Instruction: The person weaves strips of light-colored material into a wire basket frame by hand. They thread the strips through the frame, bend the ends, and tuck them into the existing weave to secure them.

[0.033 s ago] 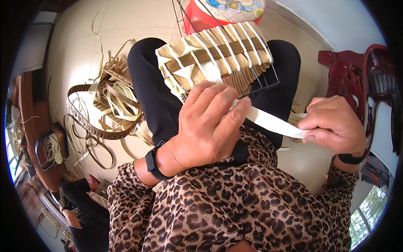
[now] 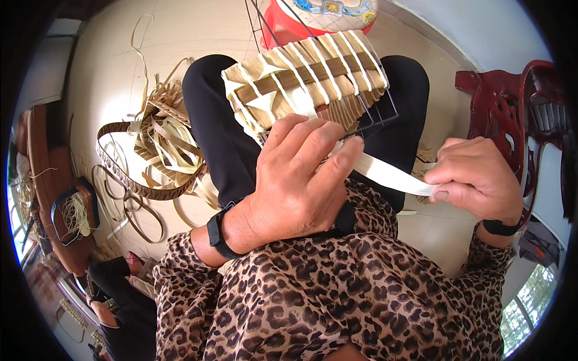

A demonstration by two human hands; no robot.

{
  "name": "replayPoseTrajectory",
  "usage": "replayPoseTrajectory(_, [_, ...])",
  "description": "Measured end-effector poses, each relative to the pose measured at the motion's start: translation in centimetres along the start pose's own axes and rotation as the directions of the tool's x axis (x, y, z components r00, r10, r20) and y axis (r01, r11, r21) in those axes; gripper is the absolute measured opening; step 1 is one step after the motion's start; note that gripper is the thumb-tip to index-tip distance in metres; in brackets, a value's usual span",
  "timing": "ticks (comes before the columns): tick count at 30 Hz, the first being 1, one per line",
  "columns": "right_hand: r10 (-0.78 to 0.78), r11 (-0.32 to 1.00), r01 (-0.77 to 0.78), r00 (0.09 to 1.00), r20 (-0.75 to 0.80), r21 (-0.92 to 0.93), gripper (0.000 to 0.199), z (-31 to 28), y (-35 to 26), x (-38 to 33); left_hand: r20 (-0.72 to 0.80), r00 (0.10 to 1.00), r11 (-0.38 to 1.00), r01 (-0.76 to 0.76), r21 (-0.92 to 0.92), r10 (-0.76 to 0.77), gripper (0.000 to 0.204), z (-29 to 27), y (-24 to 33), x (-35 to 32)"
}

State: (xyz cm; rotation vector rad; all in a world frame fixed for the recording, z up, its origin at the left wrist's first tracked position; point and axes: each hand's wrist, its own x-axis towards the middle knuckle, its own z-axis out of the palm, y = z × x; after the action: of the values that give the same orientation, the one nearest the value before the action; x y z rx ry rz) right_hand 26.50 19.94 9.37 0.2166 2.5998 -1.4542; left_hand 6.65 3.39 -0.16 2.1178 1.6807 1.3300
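Note:
A half-woven basket [image 2: 286,81] rests across my knees, its black wire frame [image 2: 380,123] bare at the right end. Tan and brown bands run along it, crossed by several cream strips. At its near edge, my left hand [image 2: 304,171] is closed, with a pale flat strip [image 2: 385,173] coming out by the thumb and forefinger; the fingertips are partly hidden. Out to the right, my right hand [image 2: 478,179] pinches that strip's other end between thumb and forefinger. The strip stretches fairly taut between both hands.
Loose strips and a braided band [image 2: 150,189] lie heaped on the floor at left. Beyond the basket stands a red stool [image 2: 280,24] with a patterned cushion. A carved dark red chair [image 2: 518,102] is at right. Another person in black [image 2: 123,298] sits lower left.
Both hands keep their hold on the strip. The basket and the hands have shifted only very slightly.

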Motion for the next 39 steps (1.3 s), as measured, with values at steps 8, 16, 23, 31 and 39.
replayPoseTrajectory(8, [-0.075, 0.996, 0.066, 0.984, -0.159, -0.062, 0.01, 1.9, 0.7, 1.2, 0.184, 0.982, 0.957, 0.093, -0.276, -0.042, 0.049, -0.4, 2.0, 1.4])
replayPoseTrajectory(16, [0.079, 0.911, 0.013, 0.976, -0.205, 0.413, 0.018, 2.9, 3.4, 2.9, 0.054, 0.985, 0.922, 0.172, -0.346, -0.164, 0.045, -0.4, 1.2, -0.3])
replayPoseTrajectory(23, [0.008, 0.921, 0.107, 0.956, -0.292, 0.374, 0.023, -0.8, 5.3, 2.1, -0.028, 0.999, 0.997, 0.018, 0.076, -0.016, 0.021, -1.1, -0.7, 0.3])
replayPoseTrajectory(31, [0.24, 0.823, -0.066, 0.941, -0.24, 0.565, 0.022, 0.2, 5.5, 8.3, -0.15, 0.988, 0.994, 0.045, 0.104, -0.029, 0.018, -0.5, -0.5, 0.0])
replayPoseTrajectory(39, [0.367, 0.4, 0.069, 0.901, -0.229, 0.914, 0.028, 1.1, 5.2, 10.3, -0.051, 0.999, 0.967, -0.001, 0.254, 0.015, 0.018, 0.3, -0.4, 0.7])
